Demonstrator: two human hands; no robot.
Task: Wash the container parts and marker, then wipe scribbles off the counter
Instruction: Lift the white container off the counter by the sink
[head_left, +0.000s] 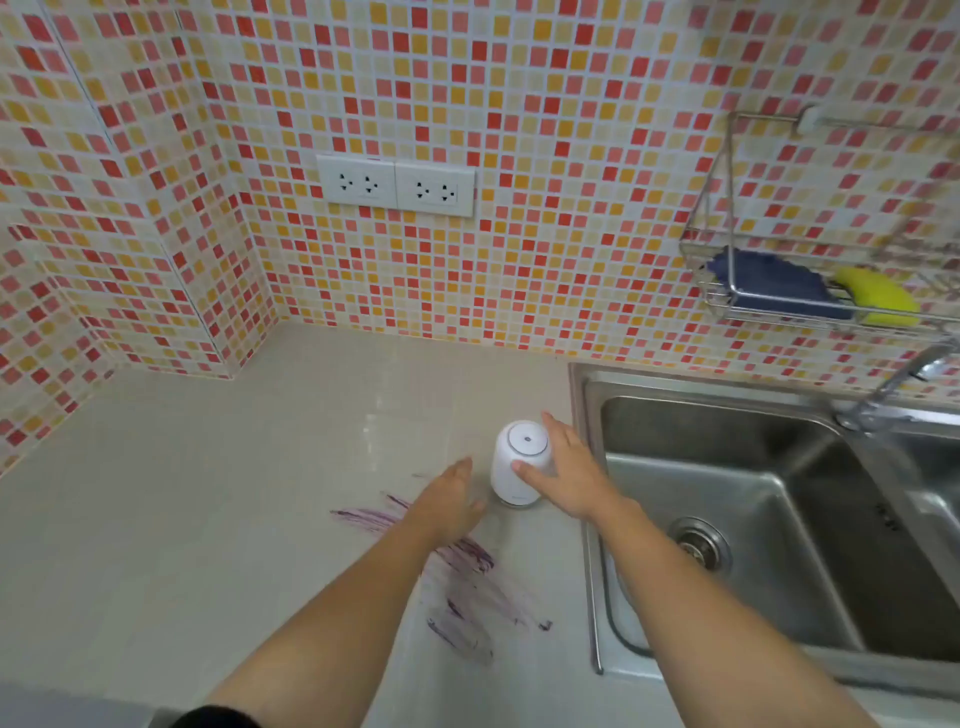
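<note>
A small white container (519, 457) with a round lid stands upright on the pale counter (234, 493), close to the sink's left rim. My right hand (563, 475) wraps around its right side, thumb across the front. My left hand (453, 501) hovers just left of the container with straight fingers, holding nothing. Purple scribbles (467, 582) smear the counter below and beside my left forearm. No marker is in view.
A steel sink (727, 499) with a drain strainer (698, 545) lies to the right, a faucet (904, 379) at its back. A wire wall rack (810, 291) holds a blue cloth (774, 283) and a yellow sponge (878, 296). Two wall sockets (396, 185) sit above the counter.
</note>
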